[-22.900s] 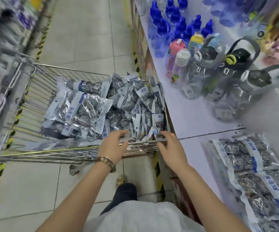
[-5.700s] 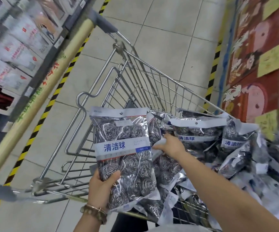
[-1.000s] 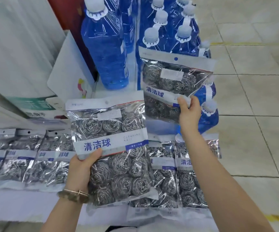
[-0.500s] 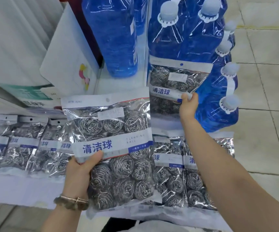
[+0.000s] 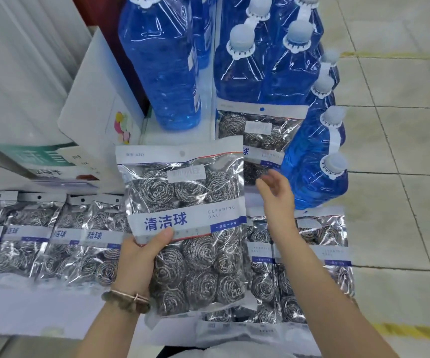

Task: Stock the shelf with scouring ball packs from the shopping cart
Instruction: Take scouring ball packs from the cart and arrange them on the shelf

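Note:
My left hand (image 5: 141,259) grips a clear scouring ball pack (image 5: 190,228) with a blue-and-white label, held upright above the shelf. A second pack (image 5: 263,135) leans against the blue bottles at the back of the white shelf (image 5: 41,311). My right hand (image 5: 277,196) hovers just below that pack, fingers apart, holding nothing. Several more packs (image 5: 53,239) lie in a row along the shelf's left side, and others (image 5: 312,257) lie on the right under my right forearm. The shopping cart is out of view.
Tall blue liquid bottles (image 5: 162,68) with white caps stand at the back, and more (image 5: 314,156) run along the shelf's right edge. A white sign card (image 5: 97,99) leans at the back left. Tiled floor (image 5: 400,151) lies to the right.
My right hand has let go of the second pack, which now leans against the bottles, and has drawn back a little. My left hand has raised its pack slightly toward the middle.

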`<state>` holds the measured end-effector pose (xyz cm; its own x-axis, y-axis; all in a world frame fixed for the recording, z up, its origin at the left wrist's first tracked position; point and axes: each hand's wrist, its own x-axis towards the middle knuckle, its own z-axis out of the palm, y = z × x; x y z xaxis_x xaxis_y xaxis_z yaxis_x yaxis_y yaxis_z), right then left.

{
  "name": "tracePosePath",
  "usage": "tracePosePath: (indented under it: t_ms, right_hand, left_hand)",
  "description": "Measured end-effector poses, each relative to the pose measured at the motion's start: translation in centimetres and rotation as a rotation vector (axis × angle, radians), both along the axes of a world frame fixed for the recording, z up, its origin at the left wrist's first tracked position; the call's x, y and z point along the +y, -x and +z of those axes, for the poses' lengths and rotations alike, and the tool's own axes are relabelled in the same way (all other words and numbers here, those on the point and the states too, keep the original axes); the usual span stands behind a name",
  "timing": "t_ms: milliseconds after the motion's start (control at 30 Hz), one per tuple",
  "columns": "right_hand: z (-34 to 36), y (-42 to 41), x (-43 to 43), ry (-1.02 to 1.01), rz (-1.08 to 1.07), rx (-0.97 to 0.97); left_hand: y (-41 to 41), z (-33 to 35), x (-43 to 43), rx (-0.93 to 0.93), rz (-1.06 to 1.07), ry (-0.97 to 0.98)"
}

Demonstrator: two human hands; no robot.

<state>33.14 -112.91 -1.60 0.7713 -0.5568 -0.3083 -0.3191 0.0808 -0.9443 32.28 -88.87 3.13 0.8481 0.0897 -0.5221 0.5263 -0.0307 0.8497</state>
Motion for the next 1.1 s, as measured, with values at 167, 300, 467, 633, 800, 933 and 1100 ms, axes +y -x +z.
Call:
tracePosePath:
  t_ms: [167,300,467,633,800,933,1100]
  right_hand:
    - [5.6,2.7,-1.4,-0.092,0.373,0.090]
    - [8.3,2.2,-3.9,0.135,0.187,0.094]
    - [8.5,1.1,-7.0,0.287,0.056,0.017]
    - [7.1,-1.0,-7.7,0.395,-0.092,-0.002]
    - [3.5,-2.6,-6.8,0.448,-0.087,0.058]
    - [0.3,-3.3,-6.4,0.425,-0.064,0.163]
    - [-1.2,-5.0,-6.0,0.536,-0.009,0.254]
  left_hand:
    - [-1.6,0.9,-3.8,-0.090,-0.165,0.001]
    - [-3.0,2.3,-7.4,-0.219,-0.450,-0.039]
    - [-7.3,4.2,-10.4,-0.454,-0.486,-0.134]
    - [-10.6,4.1,-13.2,-0.546,-0.538,-0.321]
    - [-12.9,0.8,-13.4,-0.563,-0.512,-0.555]
    - [-13.5,-1.8,-13.5,-0.593,-0.681,-0.967]
    - [-14.0,-3.2,-13.8,-0.611,-0.724,-1.225]
